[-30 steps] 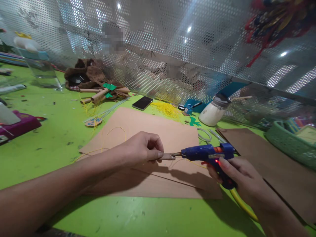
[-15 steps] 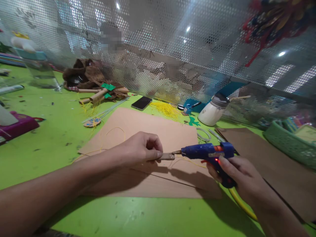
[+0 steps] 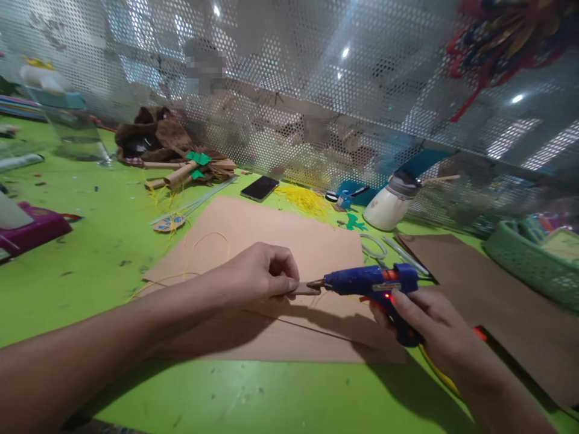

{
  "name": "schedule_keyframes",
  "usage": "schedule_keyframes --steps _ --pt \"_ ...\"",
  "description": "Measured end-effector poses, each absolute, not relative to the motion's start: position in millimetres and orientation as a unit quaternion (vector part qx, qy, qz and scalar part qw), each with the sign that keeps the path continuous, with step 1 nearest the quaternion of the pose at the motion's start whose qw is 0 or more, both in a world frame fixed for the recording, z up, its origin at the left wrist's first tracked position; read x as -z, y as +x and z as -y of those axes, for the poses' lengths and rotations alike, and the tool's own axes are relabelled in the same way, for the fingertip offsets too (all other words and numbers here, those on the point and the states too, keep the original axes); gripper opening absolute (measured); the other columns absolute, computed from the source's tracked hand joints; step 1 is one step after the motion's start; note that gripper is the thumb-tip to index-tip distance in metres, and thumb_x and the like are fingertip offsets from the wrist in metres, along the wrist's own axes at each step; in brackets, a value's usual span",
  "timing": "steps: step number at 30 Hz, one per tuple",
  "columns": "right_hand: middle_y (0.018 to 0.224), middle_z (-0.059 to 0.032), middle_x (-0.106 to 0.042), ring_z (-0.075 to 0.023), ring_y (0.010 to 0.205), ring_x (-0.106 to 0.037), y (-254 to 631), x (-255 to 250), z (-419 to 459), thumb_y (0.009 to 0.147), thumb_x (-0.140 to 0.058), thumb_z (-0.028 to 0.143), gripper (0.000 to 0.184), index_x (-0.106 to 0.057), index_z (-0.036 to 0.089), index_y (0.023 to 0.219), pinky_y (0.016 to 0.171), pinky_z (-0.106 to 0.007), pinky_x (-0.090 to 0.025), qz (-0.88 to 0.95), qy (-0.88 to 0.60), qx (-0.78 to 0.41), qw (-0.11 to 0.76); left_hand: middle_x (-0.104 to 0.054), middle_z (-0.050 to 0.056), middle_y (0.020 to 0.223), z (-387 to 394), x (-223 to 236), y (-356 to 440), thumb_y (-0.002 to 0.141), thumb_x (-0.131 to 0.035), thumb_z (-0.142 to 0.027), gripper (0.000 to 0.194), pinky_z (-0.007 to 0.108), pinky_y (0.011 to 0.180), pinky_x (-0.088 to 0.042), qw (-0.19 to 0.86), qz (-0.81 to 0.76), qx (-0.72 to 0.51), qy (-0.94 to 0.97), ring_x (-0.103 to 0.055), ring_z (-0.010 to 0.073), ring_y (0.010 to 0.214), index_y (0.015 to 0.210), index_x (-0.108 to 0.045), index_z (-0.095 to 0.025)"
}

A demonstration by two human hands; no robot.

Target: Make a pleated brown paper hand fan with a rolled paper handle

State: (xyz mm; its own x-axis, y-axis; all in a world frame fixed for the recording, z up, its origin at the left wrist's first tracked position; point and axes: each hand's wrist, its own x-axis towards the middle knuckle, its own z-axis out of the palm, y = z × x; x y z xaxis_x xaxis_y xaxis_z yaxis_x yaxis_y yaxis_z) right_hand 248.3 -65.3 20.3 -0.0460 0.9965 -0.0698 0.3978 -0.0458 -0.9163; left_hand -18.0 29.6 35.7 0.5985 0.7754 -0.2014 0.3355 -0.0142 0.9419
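My left hand (image 3: 256,275) pinches a small brown cardboard piece (image 3: 304,290) just above a tan cardboard sheet (image 3: 275,238) on the green table. Gripped in my right hand (image 3: 427,328) is a blue glue gun (image 3: 371,281) with a red light lit on its handle. The gun's metal nozzle touches the free end of the small piece. A yellow cord runs from the gun under my right wrist. Thin yellow strands lie on the sheet near both hands.
A white bottle (image 3: 389,205), a black phone (image 3: 260,188), a pile of yellow strands (image 3: 305,199) and brown rolled-paper crafts (image 3: 181,169) lie toward the perforated metal screen (image 3: 289,78). A green basket (image 3: 529,259) sits far right, a darker board (image 3: 506,301) beside it, a magenta object (image 3: 31,232) at left.
The glue gun has slid left, so its nozzle now reaches further onto the small cardboard piece. My left hand has stayed in place.
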Motion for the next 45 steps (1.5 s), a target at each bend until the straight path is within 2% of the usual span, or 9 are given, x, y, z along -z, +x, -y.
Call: schedule_keyframes --steps 10,17,26,31,37,45 --pt "0.061 -0.0050 -0.057 -0.0146 0.056 -0.049 251 -21 64 0.087 -0.054 0.057 0.048 -0.065 0.014 0.068 0.049 -0.025 -0.035 0.586 -0.601 -0.382 0.386 -0.062 -0.002 0.059 -29 -40 -18 0.069 -0.066 -0.022 0.010 0.023 0.055 -0.037 0.567 -0.417 -0.191 0.684 -0.052 0.0109 0.057 0.069 -0.060 -0.014" --pt "0.060 -0.0035 -0.056 -0.0142 0.054 -0.048 253 -20 66 0.087 -0.052 0.059 0.048 -0.065 0.015 0.071 0.048 -0.026 -0.035 0.608 -0.589 -0.399 0.352 -0.062 -0.003 0.056 -30 -38 -18 0.069 -0.067 -0.022 0.011 0.021 0.053 -0.034 0.572 -0.413 -0.193 0.682 -0.050 0.0091 0.053 0.069 -0.059 -0.015" --pt "0.062 -0.0032 -0.057 -0.0132 0.056 -0.049 249 -22 63 0.086 -0.055 0.058 0.047 -0.065 0.015 0.069 0.050 -0.025 -0.035 0.592 -0.600 -0.392 0.370 -0.062 -0.001 0.060 -30 -36 -17 0.069 -0.064 -0.022 0.008 0.023 0.055 -0.037 0.549 -0.416 -0.183 0.702 -0.052 0.0115 0.057 0.070 -0.059 -0.015" --pt "0.063 -0.0050 -0.059 -0.0143 0.057 -0.050 249 -21 60 0.086 -0.056 0.058 0.048 -0.066 0.014 0.070 0.051 -0.026 -0.036 0.583 -0.603 -0.366 0.403 -0.062 -0.001 0.062 -27 -38 -16 0.071 -0.060 -0.021 0.006 0.023 0.056 -0.038 0.493 -0.423 -0.185 0.737 -0.053 0.0124 0.059 0.074 -0.059 -0.016" --pt "0.065 -0.0058 -0.059 -0.0154 0.058 -0.049 253 -21 66 0.086 -0.056 0.057 0.046 -0.065 0.015 0.070 0.052 -0.027 -0.035 0.567 -0.603 -0.364 0.426 -0.066 0.002 0.076 -23 -28 -21 0.075 -0.056 -0.024 0.020 0.025 0.057 -0.038 0.377 -0.442 -0.199 0.789 -0.057 0.0160 0.068 0.092 -0.065 -0.018" --pt "0.062 -0.0031 -0.055 -0.0149 0.057 -0.049 247 -22 70 0.087 -0.053 0.058 0.048 -0.063 0.016 0.068 0.051 -0.026 -0.036 0.599 -0.612 -0.352 0.379 -0.061 0.000 0.069 -14 -23 -21 0.084 -0.048 -0.027 0.017 0.026 0.051 -0.032 0.280 -0.460 -0.212 0.815 -0.051 0.0144 0.059 0.080 -0.063 -0.021"
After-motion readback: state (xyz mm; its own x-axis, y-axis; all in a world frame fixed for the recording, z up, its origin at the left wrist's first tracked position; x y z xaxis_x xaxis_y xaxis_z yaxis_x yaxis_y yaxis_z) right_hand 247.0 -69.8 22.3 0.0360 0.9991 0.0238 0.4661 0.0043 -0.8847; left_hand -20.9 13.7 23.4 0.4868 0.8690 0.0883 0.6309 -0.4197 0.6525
